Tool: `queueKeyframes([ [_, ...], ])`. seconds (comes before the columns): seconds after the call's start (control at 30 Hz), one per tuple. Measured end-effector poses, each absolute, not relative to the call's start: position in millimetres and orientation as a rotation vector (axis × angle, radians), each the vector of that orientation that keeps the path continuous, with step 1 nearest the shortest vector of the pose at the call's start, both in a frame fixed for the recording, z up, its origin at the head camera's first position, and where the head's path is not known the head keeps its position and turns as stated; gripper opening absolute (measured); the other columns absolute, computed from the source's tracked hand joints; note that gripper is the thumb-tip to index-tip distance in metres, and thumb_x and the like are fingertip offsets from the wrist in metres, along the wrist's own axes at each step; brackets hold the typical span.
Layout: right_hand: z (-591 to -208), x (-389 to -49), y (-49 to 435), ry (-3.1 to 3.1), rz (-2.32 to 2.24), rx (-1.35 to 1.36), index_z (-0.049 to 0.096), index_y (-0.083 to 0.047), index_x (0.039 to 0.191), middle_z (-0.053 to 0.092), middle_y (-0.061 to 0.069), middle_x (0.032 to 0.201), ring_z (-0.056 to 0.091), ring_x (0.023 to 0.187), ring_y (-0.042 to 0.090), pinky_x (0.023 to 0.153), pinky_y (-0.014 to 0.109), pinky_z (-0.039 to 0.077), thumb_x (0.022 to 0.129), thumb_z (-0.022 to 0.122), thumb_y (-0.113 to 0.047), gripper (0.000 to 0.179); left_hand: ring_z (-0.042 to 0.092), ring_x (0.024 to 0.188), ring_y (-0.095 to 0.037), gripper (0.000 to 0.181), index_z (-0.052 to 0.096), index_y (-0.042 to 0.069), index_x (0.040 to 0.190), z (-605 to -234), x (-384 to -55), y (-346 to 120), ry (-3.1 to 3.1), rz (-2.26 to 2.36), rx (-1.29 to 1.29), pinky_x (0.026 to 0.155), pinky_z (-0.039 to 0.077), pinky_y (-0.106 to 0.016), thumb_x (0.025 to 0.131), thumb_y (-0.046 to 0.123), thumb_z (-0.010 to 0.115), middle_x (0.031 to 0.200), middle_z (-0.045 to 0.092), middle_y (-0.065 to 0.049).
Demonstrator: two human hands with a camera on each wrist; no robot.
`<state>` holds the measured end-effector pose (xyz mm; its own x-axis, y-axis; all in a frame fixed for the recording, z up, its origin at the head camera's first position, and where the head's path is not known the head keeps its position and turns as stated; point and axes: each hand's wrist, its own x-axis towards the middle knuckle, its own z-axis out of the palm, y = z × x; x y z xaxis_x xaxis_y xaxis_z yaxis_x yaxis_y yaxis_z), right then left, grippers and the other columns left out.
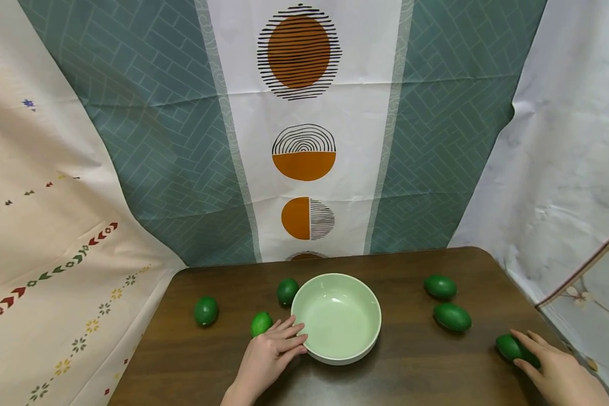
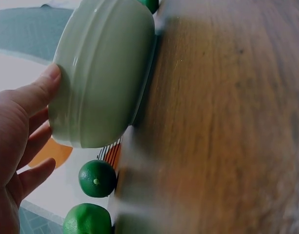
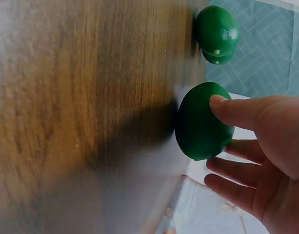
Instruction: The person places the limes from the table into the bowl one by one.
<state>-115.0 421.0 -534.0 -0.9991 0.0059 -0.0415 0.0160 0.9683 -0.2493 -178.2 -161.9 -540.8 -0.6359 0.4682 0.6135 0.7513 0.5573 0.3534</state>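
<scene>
A pale green bowl (image 1: 337, 321) stands upright on the table, with nothing in it. My left hand (image 1: 271, 352) is at its left side, fingers fairly straight and fingertips at the rim. In the left wrist view, the thumb (image 2: 46, 87) touches the bowl's outer wall (image 2: 103, 73), while the other fingers are partly hidden behind it. Far to the right, my right hand (image 1: 560, 366) holds a dark green lime (image 1: 515, 348) close over the table. The right wrist view has the thumb on one side of that lime (image 3: 203, 122) and fingers on the other.
Two dark limes lie right of the bowl, one lime (image 1: 440, 287) behind the other lime (image 1: 453, 317). Left of it are a dark lime (image 1: 287, 291), a brighter lime (image 1: 261, 324) near my left hand, and another lime (image 1: 206, 311). Patterned cloths (image 1: 172, 141) hang behind the brown table (image 1: 193, 366).
</scene>
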Motion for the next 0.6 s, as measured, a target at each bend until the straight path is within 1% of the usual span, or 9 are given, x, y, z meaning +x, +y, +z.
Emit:
queueKeyframes([
  [0.03,-534.5,-115.4,421.3,3.080,-0.389,0.022,0.055,0.013,0.141,0.048,0.054,0.131,0.070,0.074,0.042,0.059,0.053,0.060,0.087,0.089,-0.022,0.073,0.068,0.128,-0.025,0.033,0.086,0.017,0.115,-540.9,-178.3,-161.9,-2.341,-0.844,-0.985,0.099,0.059,-0.057,0.084,0.026,0.091,0.125,0.077,-0.001],
  [0.2,-535.4,-117.2,424.4,3.059,-0.393,0.021,0.054,0.013,0.142,0.050,0.054,0.130,0.070,0.077,0.046,0.062,0.058,0.060,0.087,0.090,-0.027,0.077,0.068,0.129,-0.025,0.034,0.086,0.017,0.115,-541.5,-178.2,-161.9,-2.350,-0.867,-0.988,0.100,0.059,-0.056,0.084,0.028,0.091,0.126,0.077,0.000],
  [0.3,-535.0,-118.0,424.6,3.046,-0.407,0.026,0.053,0.014,0.143,0.050,0.053,0.130,0.071,0.074,0.042,0.062,0.057,0.061,0.087,0.089,-0.026,0.078,0.068,0.129,-0.024,0.034,0.086,0.017,0.115,-541.2,-177.9,-161.4,-2.356,-0.867,-0.978,0.100,0.058,-0.058,0.084,0.031,0.091,0.126,0.077,0.002],
  [0.43,-534.6,-118.7,422.6,3.052,-0.409,0.037,0.053,0.014,0.142,0.053,0.051,0.130,0.071,0.073,0.040,0.062,0.057,0.061,0.087,0.089,-0.027,0.077,0.069,0.128,-0.021,0.033,0.087,0.019,0.111,-540.5,-177.4,-160.1,-2.363,-0.854,-0.940,0.101,0.057,-0.062,0.083,0.034,0.092,0.124,0.078,0.004],
  [0.6,-533.9,-119.0,421.0,3.067,-0.411,0.036,0.054,0.014,0.141,0.056,0.049,0.128,0.071,0.072,0.039,0.062,0.056,0.061,0.087,0.089,-0.027,0.076,0.069,0.127,-0.019,0.029,0.087,0.021,0.108,-540.5,-177.4,-158.4,-2.372,-0.857,-0.901,0.102,0.056,-0.062,0.085,0.038,0.090,0.122,0.078,0.006],
])
